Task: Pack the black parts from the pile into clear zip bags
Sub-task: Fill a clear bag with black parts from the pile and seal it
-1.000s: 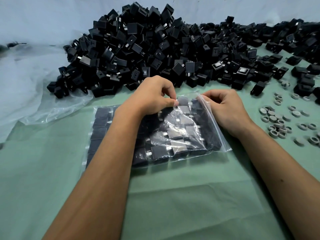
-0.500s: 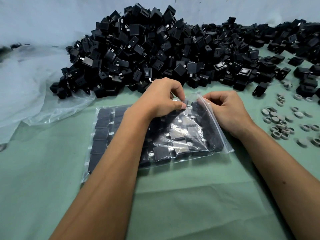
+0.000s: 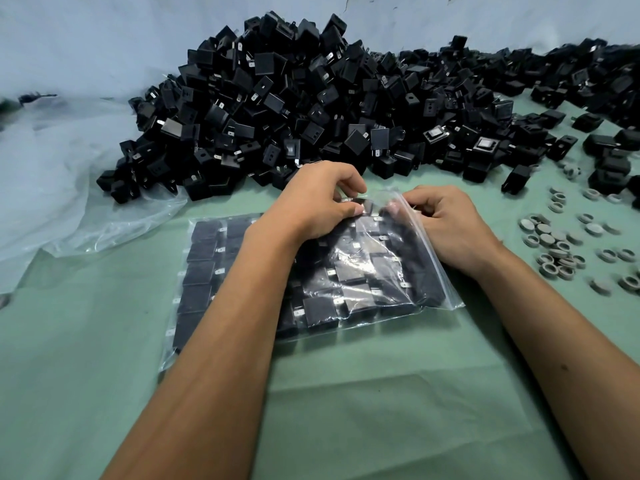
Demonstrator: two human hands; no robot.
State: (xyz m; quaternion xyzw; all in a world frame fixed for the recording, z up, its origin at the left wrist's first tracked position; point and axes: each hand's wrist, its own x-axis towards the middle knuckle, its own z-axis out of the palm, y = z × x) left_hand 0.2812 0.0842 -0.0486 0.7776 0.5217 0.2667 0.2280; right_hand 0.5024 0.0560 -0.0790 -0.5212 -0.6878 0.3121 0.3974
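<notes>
A: Quick one. Where's the bag?

B: Clear zip bag (image 3: 311,271) lies flat on the green counter (image 3: 346,410), just in front of the pile of black parts (image 3: 311,98). It's nearly full, parts laid in neat rows inside, probably so it stays flat and the zip can close.

A: Hands?

B: Both at the bag's far right corner, the mouth end. Left hand (image 3: 318,199) has its grip clamped on the plastic edge, thumb and fingers pinched together. Right hand (image 3: 446,220) is curled around the same edge from the other side; fingertips are hidden behind the plastic, but it reads as pinching too.

A: Why there?

B: My guess: holding the mouth taut, either to slot in a last part or press the zip shut. Left forearm lies over the bag, likely pinning it.

A: Anything else?

B: Grey rings (image 3: 561,247) scattered at right, loose clear sheeting (image 3: 69,202) at left. Neither touched.
</notes>
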